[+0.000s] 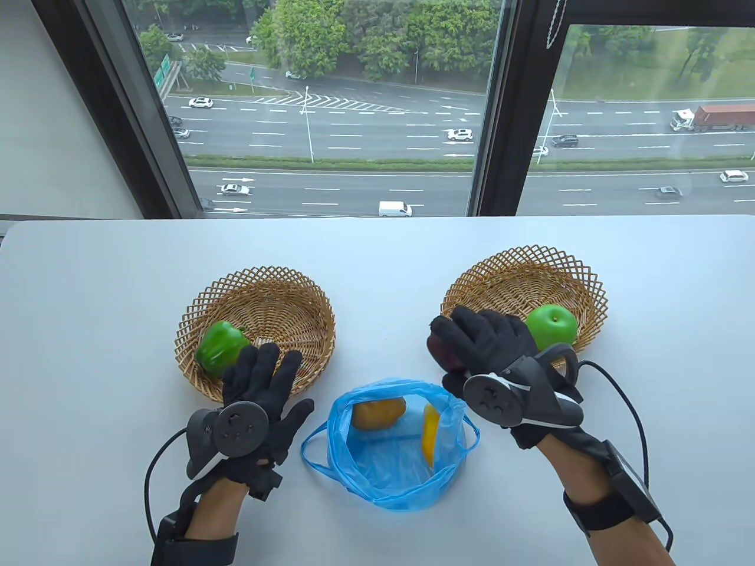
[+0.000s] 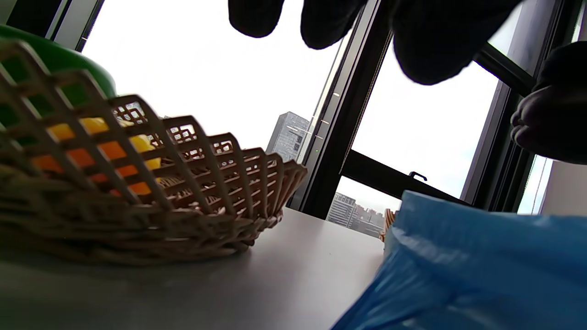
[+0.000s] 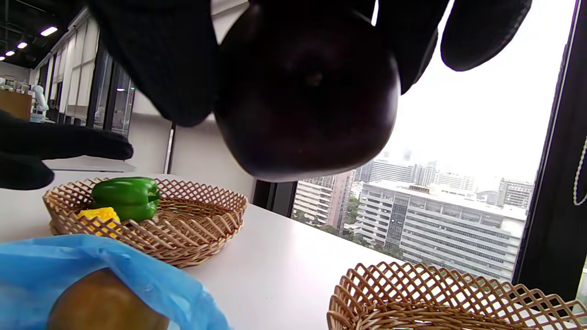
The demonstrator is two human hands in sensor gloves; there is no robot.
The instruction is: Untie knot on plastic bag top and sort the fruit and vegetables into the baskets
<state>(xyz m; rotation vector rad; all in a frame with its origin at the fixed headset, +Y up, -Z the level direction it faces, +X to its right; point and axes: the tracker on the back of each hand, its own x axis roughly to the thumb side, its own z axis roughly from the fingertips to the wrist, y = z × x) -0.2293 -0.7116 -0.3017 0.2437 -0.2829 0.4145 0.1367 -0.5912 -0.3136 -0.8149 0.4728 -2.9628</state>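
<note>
The right hand (image 1: 481, 348) is held above the surface (image 1: 88, 306) just at the near-left rim of the right basket (image 1: 566, 277), palm down, its fingers curled round a dark red fruit (image 3: 305, 96); the grip is closed on that fruit, which is seen from below in the right wrist view, clear of the surface. The left hand (image 1: 259, 383) is held at the near rim of the left basket (image 1: 277, 295), fingers straight and spread, pointing toward the far edge; its grip is wide and nothing is held in it.

In the left basket a green bell pepper (image 1: 221, 348) lies at the near-left side, and a yellow piece, apparently corn (image 3: 98, 215), is seen beside it in the right wrist view. In the right basket a green apple (image 1: 551, 327) rests at the near side, just beside the right hand.

The blue plastic bag (image 1: 392, 471) sits near the near edge of the surface, between the two hands, its top untied and spread open. Inside it a brownish potato-like item (image 1: 377, 413) lies at the far side and a yellow item (image 1: 430, 433) stands along the right wall; what the yellow item is cannot be told
</note>
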